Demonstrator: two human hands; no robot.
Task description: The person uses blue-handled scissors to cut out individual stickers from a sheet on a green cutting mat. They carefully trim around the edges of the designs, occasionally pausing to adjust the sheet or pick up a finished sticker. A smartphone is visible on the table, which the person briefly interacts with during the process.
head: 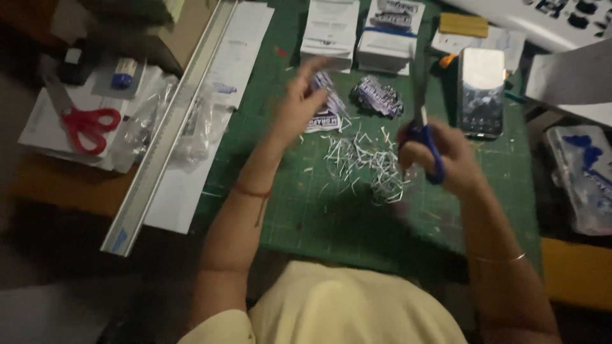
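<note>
Blue-handled scissors (426,137) sit in the right hand (446,159), fingers curled shut through the loops, blades pointing far. Left hand (305,95), blurred with fingers spread, hovers by a purple printed paper cutout (324,108). White paper trimmings (363,162) lie between them on the green cutting-mat surface (306,210).

Left of my green cutting mat (306,210) lies a long metal ruler (169,127), with red-handled scissors (86,127) on white paper beyond it. At the mat's far edge I see two white packets (360,32), and a phone (480,92) rests to the right.
</note>
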